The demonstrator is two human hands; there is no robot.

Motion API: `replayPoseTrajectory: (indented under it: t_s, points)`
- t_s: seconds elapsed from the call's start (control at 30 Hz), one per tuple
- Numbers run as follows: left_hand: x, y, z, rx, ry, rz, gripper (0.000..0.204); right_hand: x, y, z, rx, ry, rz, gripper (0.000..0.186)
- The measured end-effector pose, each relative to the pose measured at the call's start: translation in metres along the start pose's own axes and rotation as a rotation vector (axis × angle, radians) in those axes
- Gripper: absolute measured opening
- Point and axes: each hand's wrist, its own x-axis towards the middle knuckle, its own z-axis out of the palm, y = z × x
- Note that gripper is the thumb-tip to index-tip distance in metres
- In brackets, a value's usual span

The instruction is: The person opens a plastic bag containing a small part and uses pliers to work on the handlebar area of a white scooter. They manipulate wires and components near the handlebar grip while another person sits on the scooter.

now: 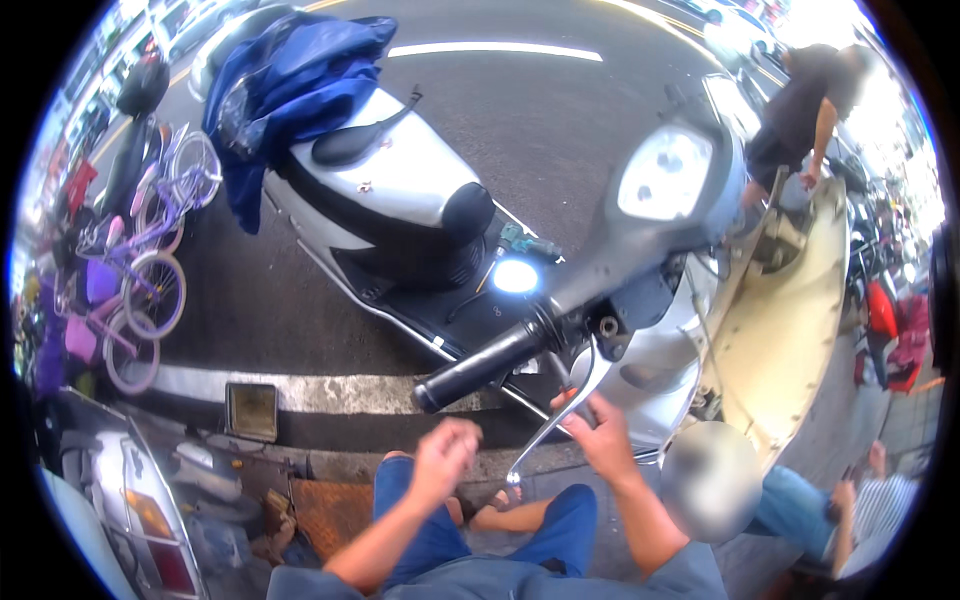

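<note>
A silver and black scooter stands in front of me, its black handlebar grip pointing toward me. Below the grip a silver brake lever angles down to a ball-shaped tip. My right hand is closed around the lever's inner part, with thumb and fingers at the pivot end. My left hand hovers left of the lever, under the grip's end. Its fingers are curled together and slightly blurred; whatever they may hold cannot be made out. The scooter's headlight sits beyond the handlebar.
A teal power tool lies on the footboard by a bright white oval. Blue cloth drapes the seat. A cream-coloured panel leans at right. One person stands behind; another sits close by. A square tray lies left.
</note>
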Motion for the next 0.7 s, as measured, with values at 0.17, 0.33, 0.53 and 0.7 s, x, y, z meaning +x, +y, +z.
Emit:
replayPoseTrajectory:
  t_s: [0.17,0.33,0.53,0.7]
  points:
    - [0.104,0.132,-0.007,-0.109,-0.186,0.849,0.037,0.0,0.013,-0.028,0.25,-0.079,-0.112,0.027]
    - [0.114,0.135,0.014,-0.668,-0.292,0.869,0.05,0.004,0.053,-0.033,0.395,-0.106,-0.326,0.037]
    - [0.116,0.123,0.015,-0.491,-0.685,1.113,0.031,-0.005,0.082,-0.019,0.448,-0.077,-0.399,0.038]
    - [0.113,0.133,-0.003,-0.345,-0.598,1.076,0.025,0.007,0.058,-0.022,0.185,-0.06,-0.599,0.042]
